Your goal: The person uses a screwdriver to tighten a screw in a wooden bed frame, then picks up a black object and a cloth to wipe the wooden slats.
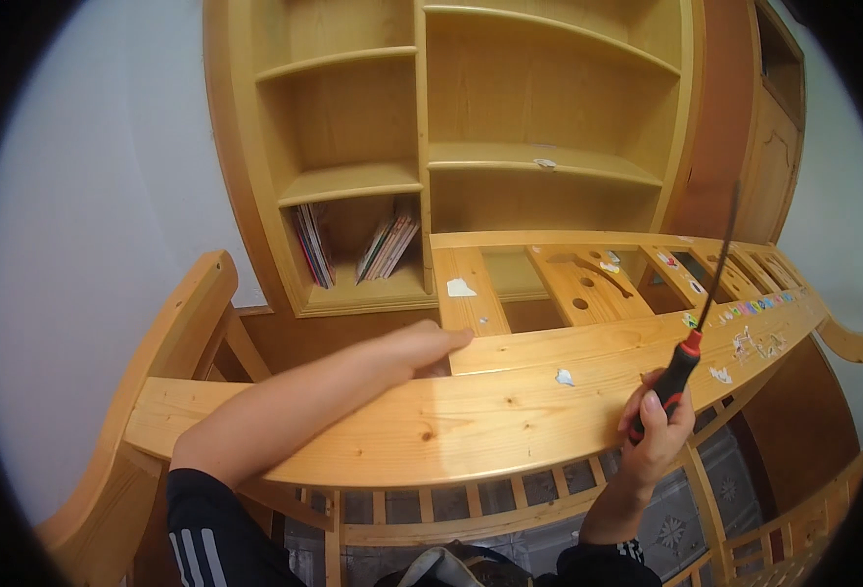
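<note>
My left hand (424,344) grips the near left corner of a slatted wooden panel (471,284). Its thumb lies along the edge, while the other fingers are mostly hidden. The panel has cut-out shapes, torn paper patches and stickers, and rests against the far side of a long wooden board (353,430). In my right hand (661,430) is a screwdriver (681,367) with a black and red handle, fingers wrapped round it. Its long thin shaft points up, tip in the air above the panel and away from any screw I can see.
Behind the panel stands a wooden bookcase (422,117) with several books (389,247) on a low shelf. A curved wooden end post (182,313) rises at the left. Below the board are slatted rails (451,528) over a tiled floor (671,528). A white wall (109,196) is at left.
</note>
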Available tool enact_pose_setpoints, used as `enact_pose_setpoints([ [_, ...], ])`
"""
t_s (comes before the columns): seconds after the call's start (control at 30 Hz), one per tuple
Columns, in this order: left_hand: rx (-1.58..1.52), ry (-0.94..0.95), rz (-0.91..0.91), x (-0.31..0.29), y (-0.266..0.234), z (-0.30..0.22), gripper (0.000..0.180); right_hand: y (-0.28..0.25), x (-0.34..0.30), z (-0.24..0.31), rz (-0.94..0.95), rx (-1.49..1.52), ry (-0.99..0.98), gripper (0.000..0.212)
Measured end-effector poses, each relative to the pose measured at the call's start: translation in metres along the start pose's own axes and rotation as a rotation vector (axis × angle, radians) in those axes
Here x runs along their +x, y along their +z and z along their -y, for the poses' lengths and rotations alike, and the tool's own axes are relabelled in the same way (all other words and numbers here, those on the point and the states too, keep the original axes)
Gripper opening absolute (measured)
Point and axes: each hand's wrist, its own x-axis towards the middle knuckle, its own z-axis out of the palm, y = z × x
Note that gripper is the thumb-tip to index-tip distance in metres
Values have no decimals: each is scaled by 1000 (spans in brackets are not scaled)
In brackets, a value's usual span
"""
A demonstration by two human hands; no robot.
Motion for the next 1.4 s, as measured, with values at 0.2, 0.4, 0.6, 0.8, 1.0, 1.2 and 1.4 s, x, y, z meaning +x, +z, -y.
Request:
enact_pose_setpoints([
  [0.2, -135, -4, -47, -1, -1, 0, 34, 2, 2, -2, -33, 11, -26, 31],
  [0.4, -296, -75, 47, 3, -6, 0, 36, 7, 2, -2, -135, 27, -64, 31],
  [0.6, -351, -90, 55, 11, -9, 5, 37, 9, 0, -1, -145, -12, -72, 33],
  [0.8, -248, -72, 100, 9, -9, 4, 40, 12, 0, -1, -194, -14, -98, 33],
  [1.0, -231, -76, 80, 11, -8, 4, 39, 16, 2, -3, -253, 14, -113, 32],
  [1.2, -382, -93, 50, 13, -7, 7, 38, 6, 0, -5, -128, 45, -94, 29],
  [1.4, -264, -50, 153, -5, 5, -2, 36, 9, -4, 3, -239, -48, -17, 25],
])
